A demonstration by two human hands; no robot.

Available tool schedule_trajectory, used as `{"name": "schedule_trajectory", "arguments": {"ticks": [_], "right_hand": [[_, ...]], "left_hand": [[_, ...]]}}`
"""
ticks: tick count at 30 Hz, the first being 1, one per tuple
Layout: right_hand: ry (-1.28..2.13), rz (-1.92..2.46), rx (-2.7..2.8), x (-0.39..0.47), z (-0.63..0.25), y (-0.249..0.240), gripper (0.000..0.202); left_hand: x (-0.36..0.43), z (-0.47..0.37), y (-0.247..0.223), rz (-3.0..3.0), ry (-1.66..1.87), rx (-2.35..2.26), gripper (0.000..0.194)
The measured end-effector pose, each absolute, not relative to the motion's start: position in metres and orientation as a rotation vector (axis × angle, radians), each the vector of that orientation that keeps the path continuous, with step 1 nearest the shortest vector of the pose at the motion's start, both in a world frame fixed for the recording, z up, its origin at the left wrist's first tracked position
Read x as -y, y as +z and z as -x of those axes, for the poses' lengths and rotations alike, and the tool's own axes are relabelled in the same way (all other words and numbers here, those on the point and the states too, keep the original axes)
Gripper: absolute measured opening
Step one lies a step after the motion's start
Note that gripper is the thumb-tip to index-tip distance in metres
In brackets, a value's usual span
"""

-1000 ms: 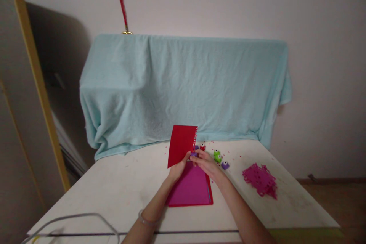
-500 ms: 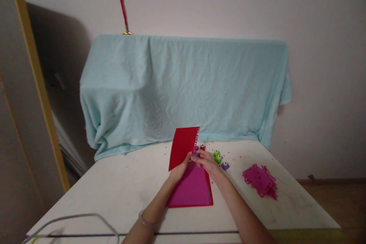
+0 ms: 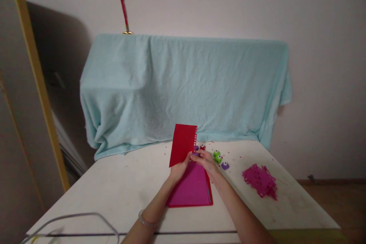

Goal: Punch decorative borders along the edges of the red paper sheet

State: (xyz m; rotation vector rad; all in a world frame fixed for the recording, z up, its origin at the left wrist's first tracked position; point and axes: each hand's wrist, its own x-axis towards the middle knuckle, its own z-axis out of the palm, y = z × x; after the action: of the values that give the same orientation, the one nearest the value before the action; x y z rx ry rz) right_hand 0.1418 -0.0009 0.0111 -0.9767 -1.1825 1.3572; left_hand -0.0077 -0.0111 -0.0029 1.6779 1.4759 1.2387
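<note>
My left hand [image 3: 180,168] is closed on a sheet of red paper [image 3: 183,143], thumb on top near its lower right corner. Small punched holes run down the paper's right edge. At that edge my right hand [image 3: 206,161] has its fingers wrapped round a small purple craft punch [image 3: 195,154], mostly hidden by the fingers. Beneath both hands lies a stack of magenta paper [image 3: 190,188] on a red sheet or folder [image 3: 211,198]. Just right of my right hand are a green punch [image 3: 218,158] and another purple punch [image 3: 225,165], both with eyes.
A red punch [image 3: 203,147] sits behind my right hand. Punched magenta scraps [image 3: 260,181] are piled on the right of the white table [image 3: 122,190]. Tiny paper bits are scattered about. A light blue cloth [image 3: 185,87] hangs at the back; a grey metal bar [image 3: 77,215] crosses the lower left.
The red paper has tilted and shifted slightly up and to the left at its top. Both hands keep their hold, with the punch still at the paper's right edge.
</note>
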Motion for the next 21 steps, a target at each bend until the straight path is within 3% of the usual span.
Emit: {"name": "schedule_trajectory", "arguments": {"ticks": [21], "right_hand": [[1.227, 1.039, 1.02, -0.0067, -0.1482, 0.0026, 0.036]], "left_hand": [[0.0089, 0.0072, 0.0007, -1.541, 1.462, -1.38, 0.055]]}}
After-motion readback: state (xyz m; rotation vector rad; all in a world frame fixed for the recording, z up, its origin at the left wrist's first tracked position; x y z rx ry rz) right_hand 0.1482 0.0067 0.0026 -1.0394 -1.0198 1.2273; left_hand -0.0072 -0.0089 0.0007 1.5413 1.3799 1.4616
